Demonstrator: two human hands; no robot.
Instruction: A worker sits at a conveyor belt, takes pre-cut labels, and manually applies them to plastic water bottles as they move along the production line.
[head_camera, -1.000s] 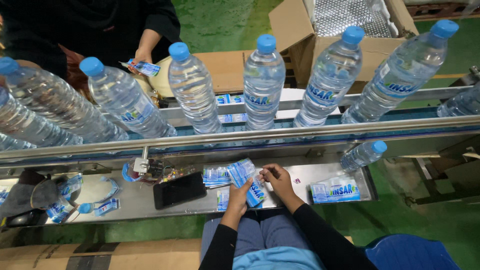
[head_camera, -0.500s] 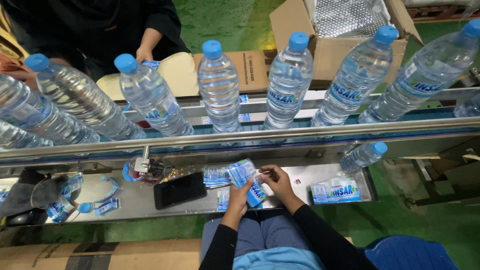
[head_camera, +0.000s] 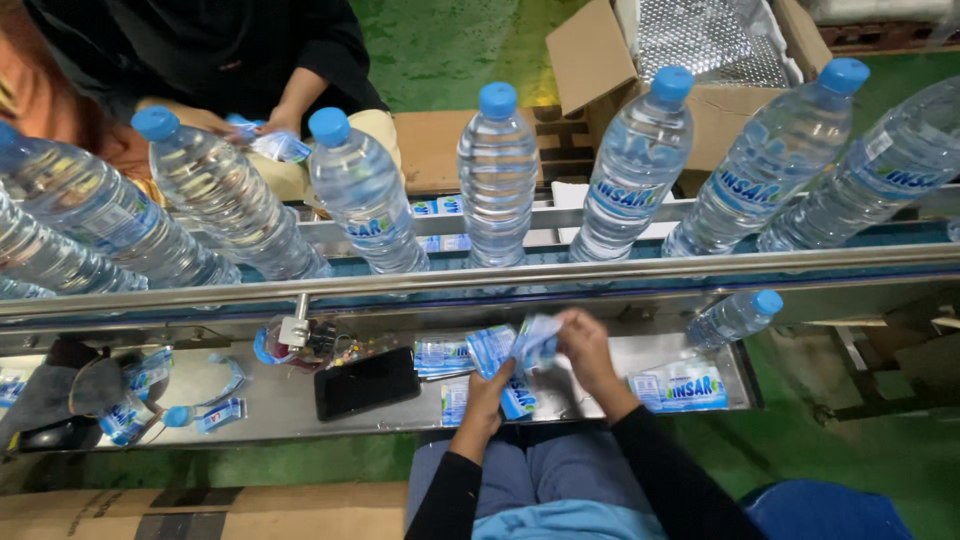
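Observation:
Over a steel shelf (head_camera: 290, 405), my left hand (head_camera: 488, 385) and my right hand (head_camera: 587, 345) hold one blue-and-white label sleeve (head_camera: 527, 352) between them. The left fingers pinch its lower part, the right fingers grip its upper end. A flat stack of the same labels (head_camera: 444, 356) lies just left of my hands. Another stack (head_camera: 680, 388) rests to the right. Above, a row of clear water bottles with blue caps (head_camera: 497, 180) stands on a conveyor (head_camera: 600, 268).
A black phone (head_camera: 366, 382) lies on the shelf left of my hands. A small bottle (head_camera: 735, 318) lies at the shelf's right end. Across the conveyor a person's hand (head_camera: 272, 125) holds a label. Open cardboard boxes (head_camera: 600, 60) stand behind.
The bottles on the conveyor have moved to the right. My hands have stayed over the shelf, working the same label sleeve.

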